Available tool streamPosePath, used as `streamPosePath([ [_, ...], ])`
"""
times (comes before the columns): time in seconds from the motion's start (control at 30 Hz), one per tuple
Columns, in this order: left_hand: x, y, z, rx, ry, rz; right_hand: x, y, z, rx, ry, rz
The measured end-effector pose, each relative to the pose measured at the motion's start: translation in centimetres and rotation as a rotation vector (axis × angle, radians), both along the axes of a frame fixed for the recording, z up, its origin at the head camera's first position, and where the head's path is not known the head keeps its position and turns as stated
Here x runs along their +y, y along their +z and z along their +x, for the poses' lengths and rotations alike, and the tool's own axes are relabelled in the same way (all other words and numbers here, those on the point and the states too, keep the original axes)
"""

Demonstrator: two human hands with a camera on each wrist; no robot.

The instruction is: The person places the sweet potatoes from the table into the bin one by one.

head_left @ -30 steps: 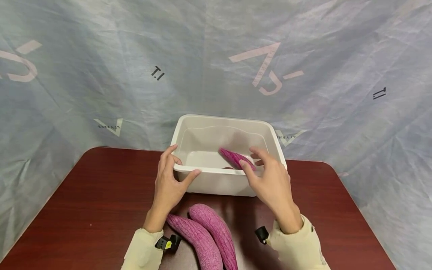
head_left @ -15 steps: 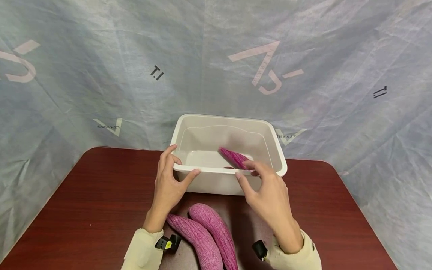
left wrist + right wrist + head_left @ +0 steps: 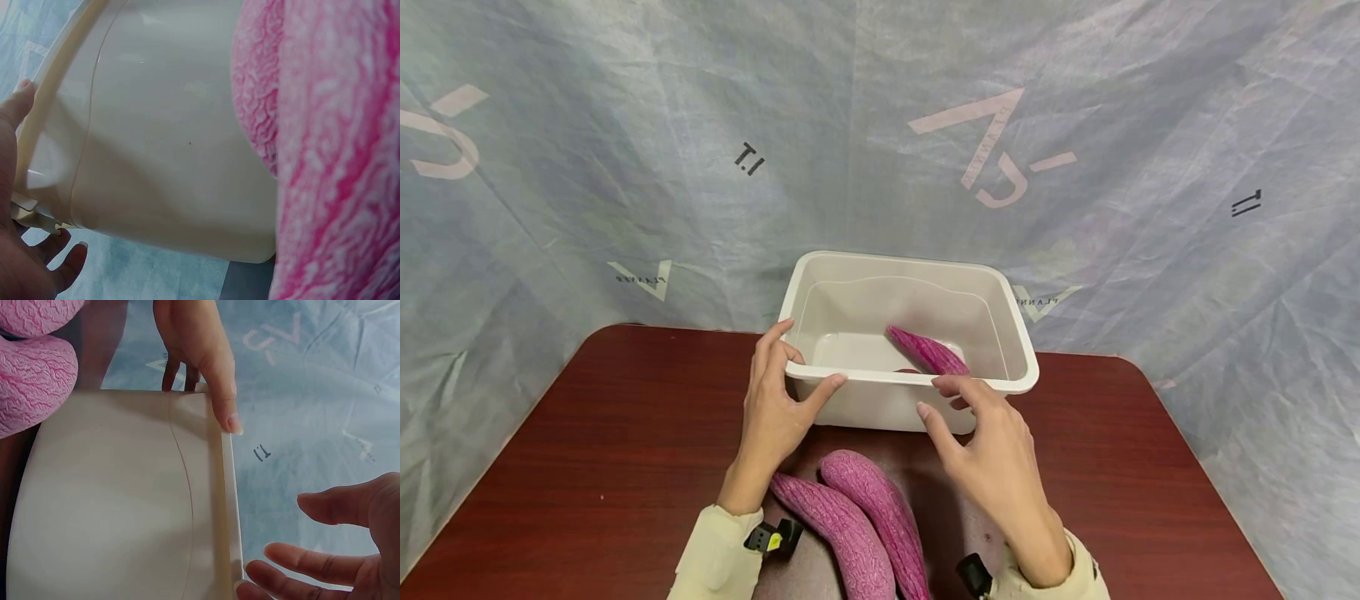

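Left hand (image 3: 775,412) grips one bin (image 3: 880,406) by its near-left rim; right hand (image 3: 991,446), fingers parted, is at its near rim. Two eggplants (image 3: 844,527) lie before it, one inside; sheet (image 3: 700,225) behind reads "T.I" twice.

The desk (image 3: 625,467) is dark red with streaked grain and rounded far corners, and spreads to both sides of the white tub (image 3: 880,407) standing on it. On the near side of the tub, a blunt-ended purple gourd (image 3: 883,512) and a tapered gourd (image 3: 844,527) lie side by side.
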State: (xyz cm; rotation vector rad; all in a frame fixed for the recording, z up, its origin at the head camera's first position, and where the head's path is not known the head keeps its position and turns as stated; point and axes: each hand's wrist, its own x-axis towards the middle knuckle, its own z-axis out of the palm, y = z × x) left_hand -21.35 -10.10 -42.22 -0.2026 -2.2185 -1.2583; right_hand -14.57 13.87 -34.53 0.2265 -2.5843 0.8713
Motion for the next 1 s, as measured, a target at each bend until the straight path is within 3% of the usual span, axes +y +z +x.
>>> streamPosePath([
  [0.57,0.1,-0.3,-0.2,-0.002,-0.006,-0.006,-0.2,-3.1,0.4,-0.104,0.006,-0.028],
  [1.0,-0.1,-0.1,-0.2,-0.001,-0.007,-0.018,-1.4,-4.5,0.5,-0.126,0.043,-0.019],
])
